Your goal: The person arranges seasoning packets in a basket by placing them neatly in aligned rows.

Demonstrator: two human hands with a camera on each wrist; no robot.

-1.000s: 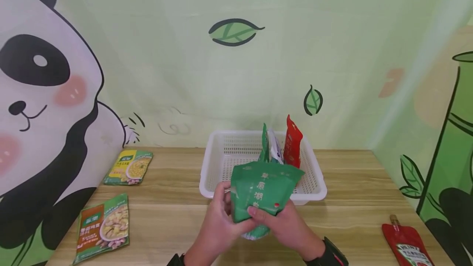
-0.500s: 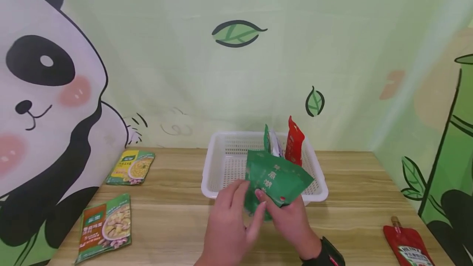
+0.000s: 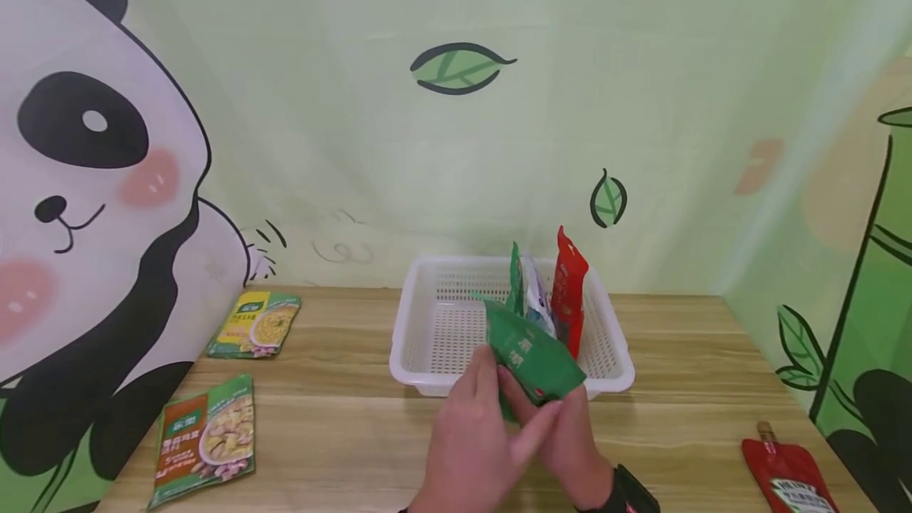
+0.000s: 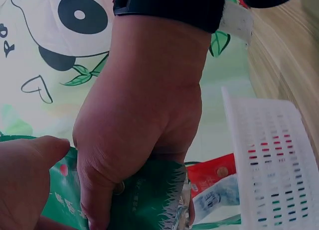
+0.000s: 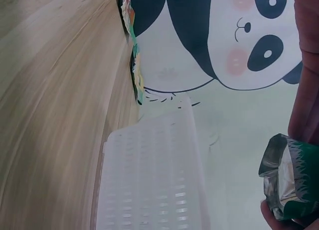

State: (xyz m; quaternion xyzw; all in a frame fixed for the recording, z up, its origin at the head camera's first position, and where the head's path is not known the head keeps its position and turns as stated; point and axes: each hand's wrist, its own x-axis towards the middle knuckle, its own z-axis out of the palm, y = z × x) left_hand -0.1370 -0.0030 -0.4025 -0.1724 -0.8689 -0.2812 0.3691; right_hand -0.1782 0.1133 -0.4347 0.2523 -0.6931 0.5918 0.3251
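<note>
A green pouch point(image 3: 530, 351) with white characters is held tilted over the front of the white basket point(image 3: 409, 374). My right hand point(image 3: 570, 442) grips it from the right, thumb across its front. On its left side my left hand point(image 3: 473, 438) holds it too; in the left wrist view the left thumb point(image 4: 55, 148) lies over the green pouch point(image 4: 65, 190). The pouch's silvery folded bottom point(image 5: 284, 175) shows in the right wrist view. Inside the basket a red packet point(image 3: 570, 291), a white-purple packet point(image 3: 537, 303) and a green packet point(image 3: 515, 275) stand upright at the right.
A yellow-green seasoning packet point(image 3: 255, 324) and a brown-green one point(image 3: 205, 442) lie on the wooden table point(image 3: 335, 418) to the left. A red Heinz pouch point(image 3: 789, 469) lies front right. Behind the table hangs a panda-printed backdrop point(image 3: 328, 141).
The green pouch has turned and tipped clockwise, shifting right, its face now seen more edge-on. My left hand loosened from it, then came back against its left side. The basket packets stay put.
</note>
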